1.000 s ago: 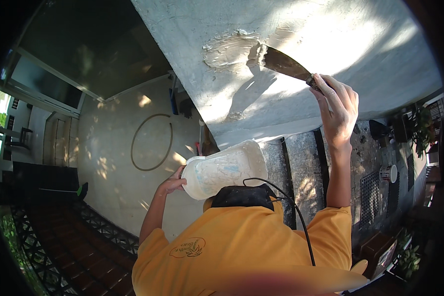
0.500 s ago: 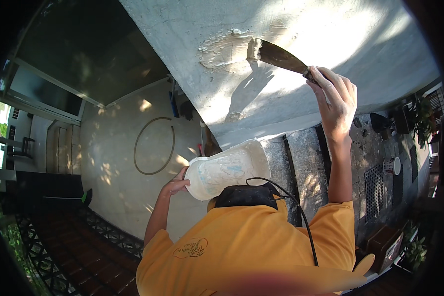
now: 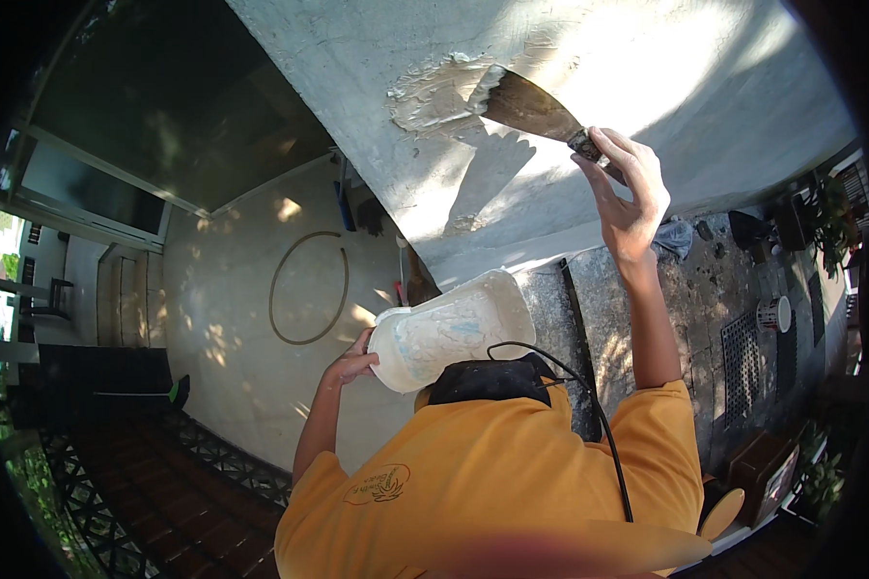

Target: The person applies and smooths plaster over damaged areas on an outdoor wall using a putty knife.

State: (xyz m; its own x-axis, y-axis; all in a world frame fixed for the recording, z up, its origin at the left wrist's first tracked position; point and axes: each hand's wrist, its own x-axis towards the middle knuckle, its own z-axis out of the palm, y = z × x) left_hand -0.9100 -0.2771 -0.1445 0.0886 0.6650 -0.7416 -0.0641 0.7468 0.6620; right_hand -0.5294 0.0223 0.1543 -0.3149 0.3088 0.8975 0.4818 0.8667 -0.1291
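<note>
My right hand (image 3: 631,193) is closed round the dark handle of a putty knife (image 3: 531,106), raised in front of the pale wall (image 3: 570,203). White paste clings to the tip of its wide, stained blade, at the right part of a rough, wet plaster patch (image 3: 420,96). Whether the blade edge presses on the wall is hard to tell. Lower down, my left hand (image 3: 351,361) grips the rim of a white plastic tub (image 3: 454,328) tilted in front of my body. Smears of white paste and pale blue streaks show inside the tub; most of the left fingers are hidden behind it.
A coiled hose (image 3: 273,289) lies on the light floor at left. A blue-handled tool (image 3: 344,198) leans by the wall corner. Right of the wall are grey planks, a small bucket (image 3: 774,314), a grate (image 3: 741,362) and a plastic bag (image 3: 674,237). A black cable hangs before me.
My right hand has shifted left and slightly down, and the putty knife blade has turned so more of its face shows. The tub in my left hand has barely moved.
</note>
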